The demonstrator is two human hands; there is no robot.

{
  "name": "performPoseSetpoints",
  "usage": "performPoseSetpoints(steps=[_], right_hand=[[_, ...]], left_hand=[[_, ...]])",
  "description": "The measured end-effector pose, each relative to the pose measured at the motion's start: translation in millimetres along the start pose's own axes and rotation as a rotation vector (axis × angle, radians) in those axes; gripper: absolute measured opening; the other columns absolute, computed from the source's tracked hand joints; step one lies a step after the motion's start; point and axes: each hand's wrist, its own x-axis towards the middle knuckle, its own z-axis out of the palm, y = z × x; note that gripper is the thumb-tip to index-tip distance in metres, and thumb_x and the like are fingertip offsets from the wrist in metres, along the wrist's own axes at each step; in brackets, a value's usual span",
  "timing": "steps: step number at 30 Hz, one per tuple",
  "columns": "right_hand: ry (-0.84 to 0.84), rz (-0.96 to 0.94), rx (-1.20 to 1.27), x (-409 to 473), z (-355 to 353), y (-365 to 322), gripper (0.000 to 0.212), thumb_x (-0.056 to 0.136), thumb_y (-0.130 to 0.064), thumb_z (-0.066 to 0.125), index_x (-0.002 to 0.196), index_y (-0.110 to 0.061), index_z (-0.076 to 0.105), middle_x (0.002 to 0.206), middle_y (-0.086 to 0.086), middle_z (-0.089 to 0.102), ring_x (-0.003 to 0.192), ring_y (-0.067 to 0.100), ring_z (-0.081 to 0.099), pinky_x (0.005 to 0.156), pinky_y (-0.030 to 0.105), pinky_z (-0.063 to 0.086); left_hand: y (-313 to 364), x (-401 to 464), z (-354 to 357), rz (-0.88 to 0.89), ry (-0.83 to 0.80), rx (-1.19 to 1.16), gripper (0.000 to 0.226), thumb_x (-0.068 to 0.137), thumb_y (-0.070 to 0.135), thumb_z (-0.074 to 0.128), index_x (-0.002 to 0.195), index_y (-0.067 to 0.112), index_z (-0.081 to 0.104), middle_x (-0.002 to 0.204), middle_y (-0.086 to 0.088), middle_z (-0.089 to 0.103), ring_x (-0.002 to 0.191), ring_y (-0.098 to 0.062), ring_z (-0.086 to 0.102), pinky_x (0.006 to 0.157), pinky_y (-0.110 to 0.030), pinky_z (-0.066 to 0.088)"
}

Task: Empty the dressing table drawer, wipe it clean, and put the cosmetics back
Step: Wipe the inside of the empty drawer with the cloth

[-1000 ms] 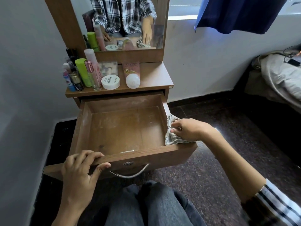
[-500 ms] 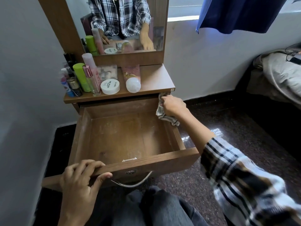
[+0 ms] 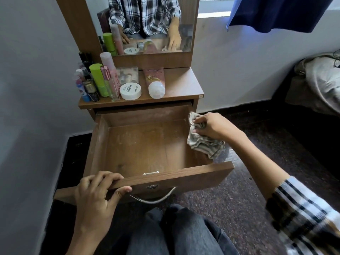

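My right hand (image 3: 211,126), clenched on the cloth (image 3: 204,142), has drawn back from the rear corner along the right wall of the empty drawer (image 3: 147,144), my left hand (image 3: 95,192) gripping its front: wiping continues; cosmetics (image 3: 103,80) remain on the counter (image 3: 182,85).

A dark blue curtain (image 3: 276,13) hangs at the window up to my right. Below it, a bed (image 3: 320,83) with what looks like a rumpled grey cover sits against the white wall (image 3: 239,67). Speckled dark floor (image 3: 230,199) spreads beneath my knees.
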Motion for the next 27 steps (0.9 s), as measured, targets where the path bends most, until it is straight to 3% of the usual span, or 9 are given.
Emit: performPoseSetpoints(steps=[6, 10, 13, 17, 21, 27], right_hand=[[-0.035, -0.06, -0.016, -40, 11, 11, 0.041, 0.082, -0.037, 0.07, 0.121, -0.024, 0.065, 0.127, 0.003, 0.062, 0.116, 0.022, 0.058, 0.096, 0.027, 0.044], [-0.106, -0.179, 0.004, -47, 7, 16, 0.037, 0.082, -0.018, 0.071, 0.119, -0.019, 0.066, 0.131, -0.003, 0.059, 0.122, 0.013, 0.054, 0.106, 0.022, 0.038], [-0.148, -0.261, 0.011, -42, 1, 14, 0.034, 0.076, -0.007, 0.075, 0.108, -0.016, 0.072, 0.12, -0.004, 0.064, 0.112, 0.012, 0.058, 0.096, 0.019, 0.044], [-0.214, -0.37, 0.02, -38, 1, 3, 0.032, 0.07, 0.002, 0.076, 0.092, -0.022, 0.077, 0.102, -0.009, 0.069, 0.091, 0.007, 0.061, 0.072, 0.002, 0.046], [-0.32, -0.458, -0.029, -36, 6, -21, 0.032, 0.069, -0.001, 0.077, 0.085, -0.029, 0.077, 0.098, -0.015, 0.068, 0.089, 0.006, 0.064, 0.073, 0.019, 0.056], [-0.302, -0.448, 0.034, -41, 11, -23, 0.039, 0.068, 0.009, 0.072, 0.086, -0.025, 0.078, 0.099, -0.014, 0.069, 0.092, 0.004, 0.064, 0.08, 0.024, 0.055]], left_hand=[[1, 1, -1, 0.003, 0.008, -0.02, 0.07, 0.076, 0.077, 0.024, 0.085, 0.023, 0.067, 0.089, 0.016, 0.055, 0.085, -0.003, 0.028, 0.075, -0.034, 0.027], [0, 1, -1, 0.004, -0.001, -0.019, 0.068, 0.076, 0.076, 0.025, 0.086, 0.024, 0.066, 0.088, 0.014, 0.058, 0.085, -0.003, 0.026, 0.075, -0.034, 0.027], [0, 1, -1, 0.011, 0.002, -0.014, 0.064, 0.077, 0.075, 0.026, 0.085, 0.025, 0.065, 0.087, 0.014, 0.059, 0.085, -0.002, 0.027, 0.074, -0.028, 0.021], [1, 2, -3, 0.032, 0.01, -0.016, 0.058, 0.078, 0.072, 0.029, 0.084, 0.027, 0.065, 0.086, 0.017, 0.057, 0.083, -0.001, 0.027, 0.071, -0.023, 0.016], [1, 2, -2, 0.038, 0.032, -0.025, 0.057, 0.078, 0.071, 0.03, 0.083, 0.026, 0.065, 0.086, 0.02, 0.053, 0.084, 0.0, 0.026, 0.07, -0.022, 0.015], [2, 1, -4, 0.034, 0.04, -0.024, 0.055, 0.078, 0.069, 0.032, 0.084, 0.025, 0.065, 0.087, 0.016, 0.058, 0.085, 0.0, 0.028, 0.071, -0.021, 0.016]])
